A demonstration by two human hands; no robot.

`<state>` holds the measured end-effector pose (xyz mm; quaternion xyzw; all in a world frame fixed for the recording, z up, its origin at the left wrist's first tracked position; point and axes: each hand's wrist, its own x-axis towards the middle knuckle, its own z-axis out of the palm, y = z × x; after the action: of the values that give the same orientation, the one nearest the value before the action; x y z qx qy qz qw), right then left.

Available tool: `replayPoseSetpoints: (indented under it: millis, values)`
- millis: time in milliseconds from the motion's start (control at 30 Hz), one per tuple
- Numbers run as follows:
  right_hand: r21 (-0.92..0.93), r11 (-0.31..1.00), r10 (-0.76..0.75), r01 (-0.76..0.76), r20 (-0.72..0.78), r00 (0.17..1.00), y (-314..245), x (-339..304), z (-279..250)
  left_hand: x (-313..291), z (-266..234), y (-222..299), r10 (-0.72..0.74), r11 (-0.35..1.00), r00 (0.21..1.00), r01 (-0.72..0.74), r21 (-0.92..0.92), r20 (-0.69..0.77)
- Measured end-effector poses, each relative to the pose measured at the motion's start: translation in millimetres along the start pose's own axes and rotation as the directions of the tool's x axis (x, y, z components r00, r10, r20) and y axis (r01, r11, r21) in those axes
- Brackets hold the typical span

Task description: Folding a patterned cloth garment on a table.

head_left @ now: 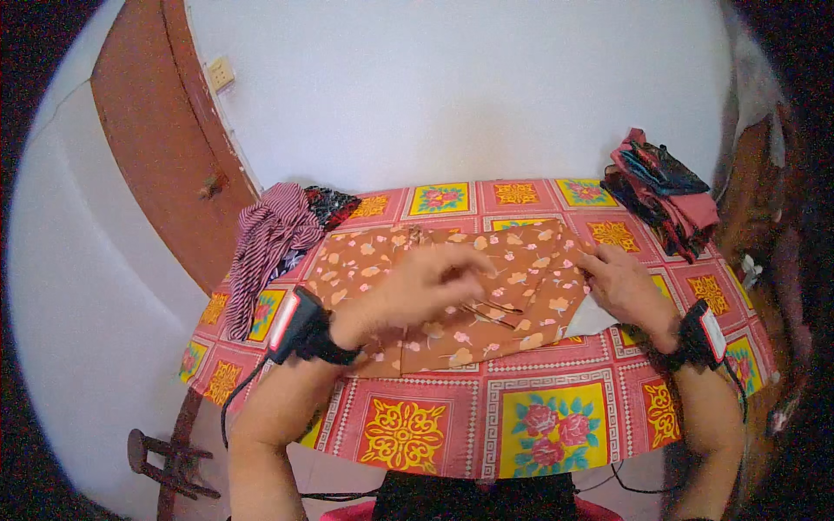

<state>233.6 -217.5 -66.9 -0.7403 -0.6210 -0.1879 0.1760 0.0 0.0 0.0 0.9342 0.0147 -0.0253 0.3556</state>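
Observation:
A brown garment (pixel 534 300) with orange and pink flowers lies spread across the middle of the table; its exact kind is hard to tell. Thin dark cords (pixel 493 313) rest on its front. Over the garment hovers my left hand (pixel 430 282), a little blurred, with its thumb and fingers apart and nothing seen in them. At the garment's right edge, my right hand (pixel 624 285) has its fingers closed on the cloth. A pale patch of fabric (pixel 591 319) shows below that hand. Both wrists wear dark straps.
The table has a pink and yellow patterned cloth (pixel 430 395). A striped cloth (pixel 274 230) is heaped at the far left beside a dark patterned one (pixel 330 207). Folded clothes (pixel 665 187) are stacked at the far right. A white wall (pixel 469 95) stands behind.

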Motion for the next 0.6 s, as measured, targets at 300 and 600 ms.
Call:
replayPoseSetpoints:
  millis: [300, 600]
  values:
    - [-0.035, 0.999, -0.012, 0.012, -0.007, 1.0, 11, 8, 0, -45, -49, -148, 0.08, 0.981, 0.698, 0.073, 0.182, -0.712]
    - [-0.055, 0.995, 0.088, -0.079, 0.185, 0.979, 3, 12, -20, -70, -23, -152, -0.248, 0.682, 0.74, 0.592, 0.43, -0.626]
